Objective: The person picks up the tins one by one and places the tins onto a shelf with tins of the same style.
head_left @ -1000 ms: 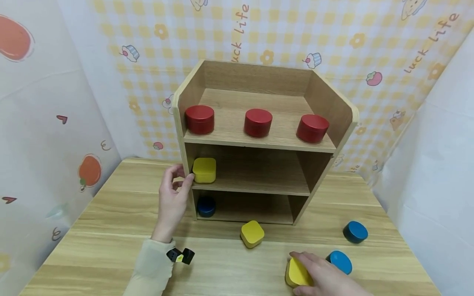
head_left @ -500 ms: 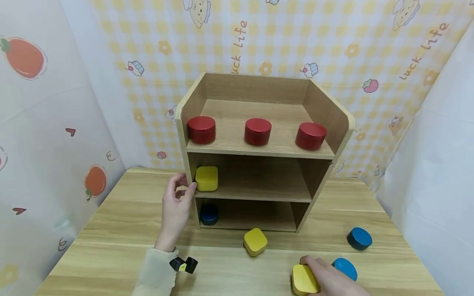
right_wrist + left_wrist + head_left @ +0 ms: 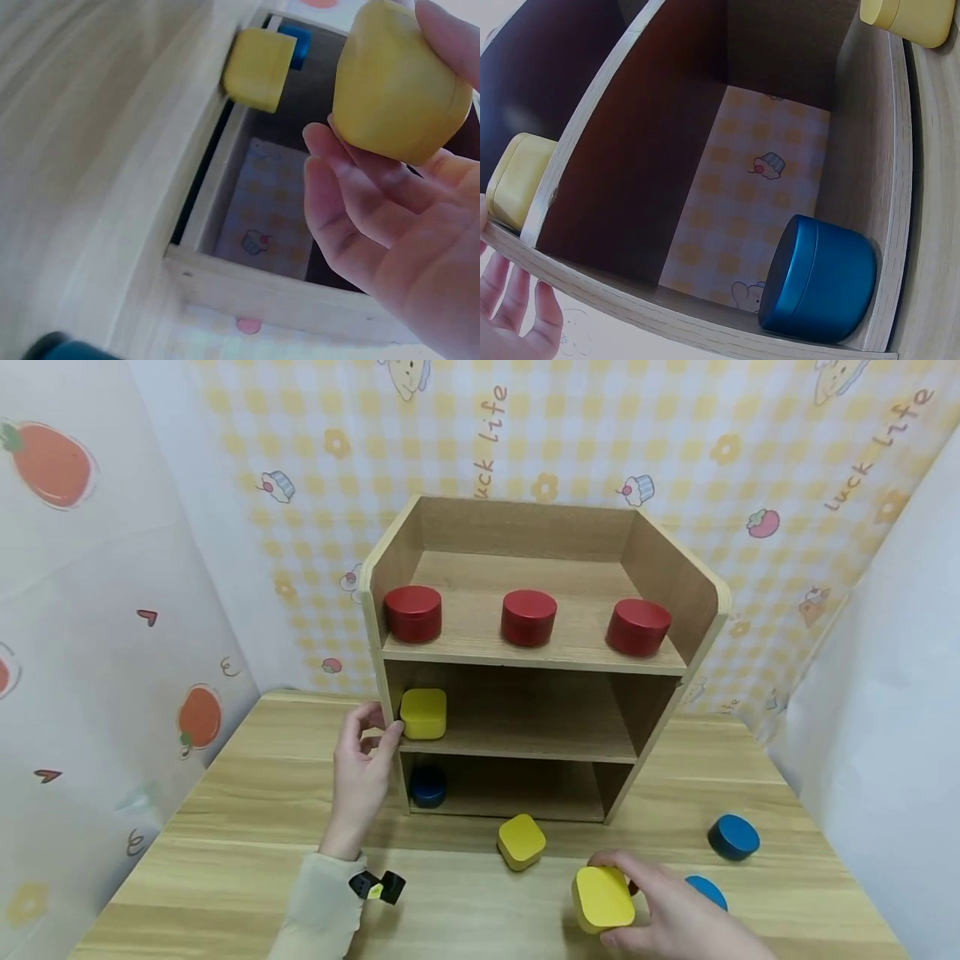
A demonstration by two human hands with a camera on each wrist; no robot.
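Note:
My right hand [image 3: 663, 906] pinches a yellow rounded-square tin [image 3: 603, 897] between thumb and fingers, low over the front right of the table. In the right wrist view this tin [image 3: 401, 86] appears large, with a lid seam. My left hand [image 3: 363, 772] grips the left side panel of the wooden shelf [image 3: 528, 664], thumb on its front edge. Beside that thumb, a second yellow tin [image 3: 423, 714] stands on the middle board. Below it sits a round blue tin [image 3: 817, 281] on the bottom board. A third yellow tin [image 3: 521, 842] lies in front of the shelf.
Several round red tins stand along the top board, the middle red tin [image 3: 528, 618] among them. Two blue tins lie on the table [image 3: 225, 827] at right: a farther blue tin [image 3: 733, 837], and a nearer blue tin [image 3: 707, 891] partly behind my right hand.
My right hand has closed its grip on the yellow tin and raised it slightly, turning it. The left hand keeps its place on the shelf panel. The head view has shifted a little.

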